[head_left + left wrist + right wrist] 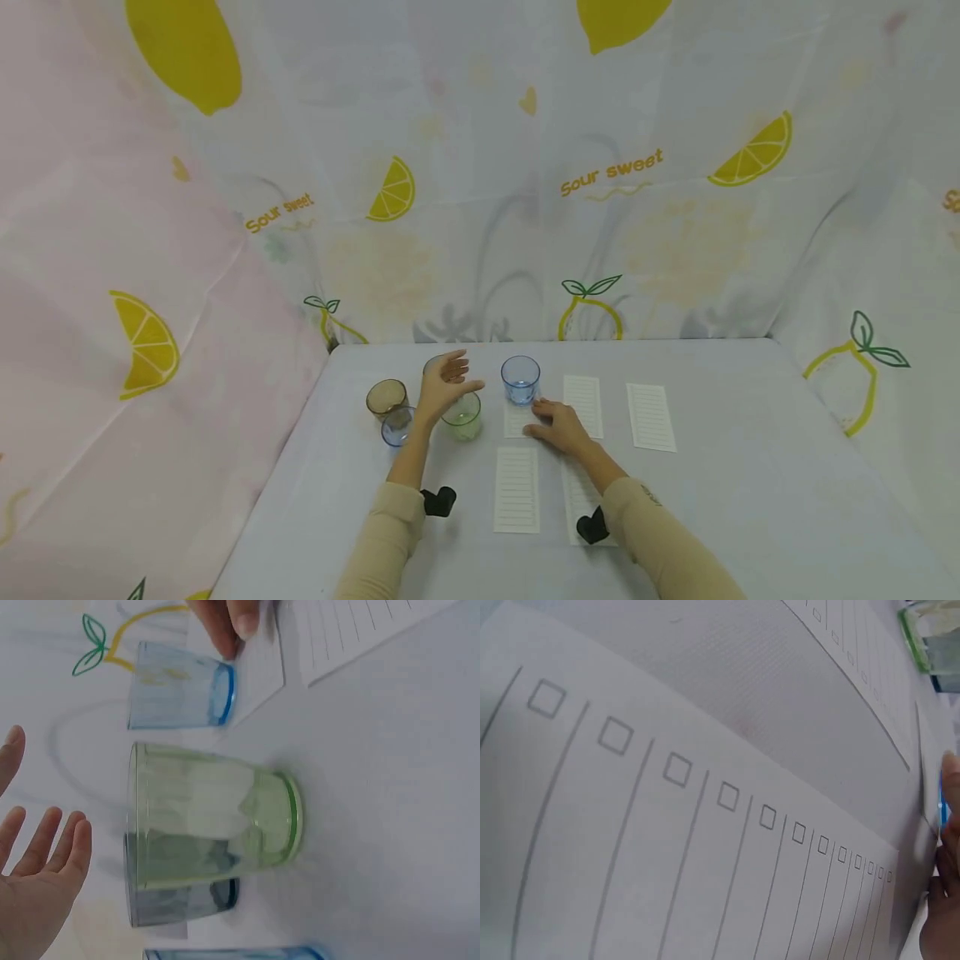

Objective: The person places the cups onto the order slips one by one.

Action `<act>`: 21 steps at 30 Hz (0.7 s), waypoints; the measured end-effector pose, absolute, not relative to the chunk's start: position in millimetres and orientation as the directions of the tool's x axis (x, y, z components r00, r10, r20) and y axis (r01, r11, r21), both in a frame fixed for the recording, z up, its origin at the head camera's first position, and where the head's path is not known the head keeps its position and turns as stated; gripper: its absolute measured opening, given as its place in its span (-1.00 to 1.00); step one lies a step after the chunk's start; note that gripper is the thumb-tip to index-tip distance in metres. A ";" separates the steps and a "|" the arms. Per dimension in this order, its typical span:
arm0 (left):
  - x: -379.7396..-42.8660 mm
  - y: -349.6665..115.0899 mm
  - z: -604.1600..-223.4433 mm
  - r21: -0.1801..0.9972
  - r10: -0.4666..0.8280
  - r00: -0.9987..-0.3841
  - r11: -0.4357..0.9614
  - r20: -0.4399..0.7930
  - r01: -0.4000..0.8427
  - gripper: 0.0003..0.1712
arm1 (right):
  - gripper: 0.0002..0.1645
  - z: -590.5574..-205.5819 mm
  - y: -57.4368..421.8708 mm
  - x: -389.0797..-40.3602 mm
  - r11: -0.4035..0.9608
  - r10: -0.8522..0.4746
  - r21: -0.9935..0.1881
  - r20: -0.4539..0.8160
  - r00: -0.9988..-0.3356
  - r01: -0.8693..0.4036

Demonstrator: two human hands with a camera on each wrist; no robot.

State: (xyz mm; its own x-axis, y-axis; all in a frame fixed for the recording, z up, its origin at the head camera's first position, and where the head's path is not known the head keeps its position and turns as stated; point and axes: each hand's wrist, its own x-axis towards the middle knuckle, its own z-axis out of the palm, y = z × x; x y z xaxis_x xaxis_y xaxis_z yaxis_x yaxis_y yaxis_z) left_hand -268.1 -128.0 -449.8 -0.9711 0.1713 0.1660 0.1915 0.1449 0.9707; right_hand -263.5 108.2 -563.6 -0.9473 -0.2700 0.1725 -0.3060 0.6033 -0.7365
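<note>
My left hand (442, 387) is raised over the group of glasses, fingers apart and holding nothing. Beneath it stands a green glass (463, 427), with a grey glass (176, 904) behind it. In the left wrist view my left hand (45, 877) is beside the rims, not touching them. A blue glass (521, 381) stands upright on the far end of a lined paper slip (516, 423). My right hand (558, 425) lies low by that glass's base, fingertips at the slip; whether they touch the glass I cannot tell.
An amber glass (387, 398) and a second blue glass (397, 427) stand at the left. Other lined slips lie around: one in front (516, 490), one under my right forearm (579, 492), one behind my right hand (583, 396), one farther right (651, 417). A lemon-print curtain (480, 208) hangs behind.
</note>
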 end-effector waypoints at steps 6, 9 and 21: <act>-255.6 -158.6 -449.2 0.965 0.137 -0.969 0.137 0.204 0.222 -0.27 | -0.38 -553.6 123.9 -259.4 0.546 -0.245 -0.774 0.220 -0.944 -0.322; -252.8 -165.9 -457.8 0.961 0.119 -0.972 0.169 0.202 0.221 -0.24 | -0.38 -546.9 137.2 -258.2 0.558 -0.230 -0.769 0.217 -0.949 -0.311; -255.9 -161.7 -497.6 0.946 0.021 -0.978 0.250 0.209 0.207 -0.17 | -0.34 -544.0 193.7 -238.0 0.595 -0.191 -0.766 0.161 -0.968 -0.244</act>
State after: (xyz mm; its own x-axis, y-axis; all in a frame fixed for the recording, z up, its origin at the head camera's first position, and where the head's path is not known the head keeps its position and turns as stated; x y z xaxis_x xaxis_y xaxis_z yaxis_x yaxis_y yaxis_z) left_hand -255.9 -161.7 -497.6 -0.9778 0.0205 0.2087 0.2072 0.2503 0.9458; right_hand -238.0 193.7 -544.0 -0.9684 -0.1908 0.1605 -0.2441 0.5946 -0.7661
